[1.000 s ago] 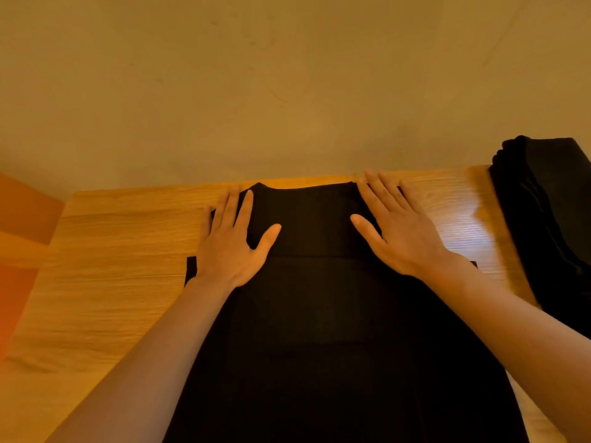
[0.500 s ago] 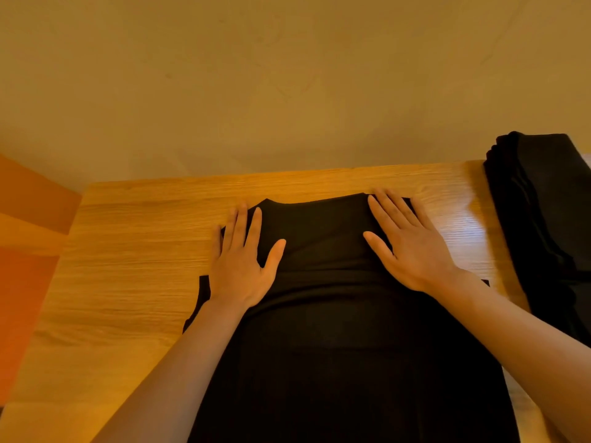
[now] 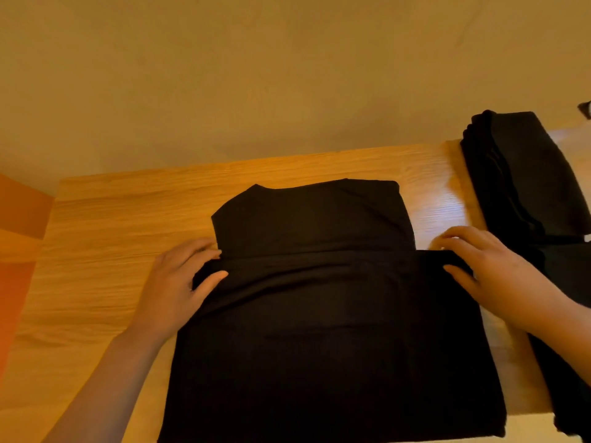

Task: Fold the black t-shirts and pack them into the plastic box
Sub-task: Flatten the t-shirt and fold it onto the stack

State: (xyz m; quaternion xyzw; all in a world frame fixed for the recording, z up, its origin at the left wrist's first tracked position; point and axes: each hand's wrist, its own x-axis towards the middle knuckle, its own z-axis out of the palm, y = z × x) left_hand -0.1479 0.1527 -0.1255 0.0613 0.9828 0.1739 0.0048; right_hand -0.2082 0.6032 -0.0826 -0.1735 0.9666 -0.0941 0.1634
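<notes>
hands slid back, gripping t-shirt (edges)

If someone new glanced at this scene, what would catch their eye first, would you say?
Most striking is the black t-shirt spread across the middle of the wooden table, with the left hand and the right hand pinching its side edges at a fold line. Next comes the stack of folded black shirts at the table's far right.
</notes>
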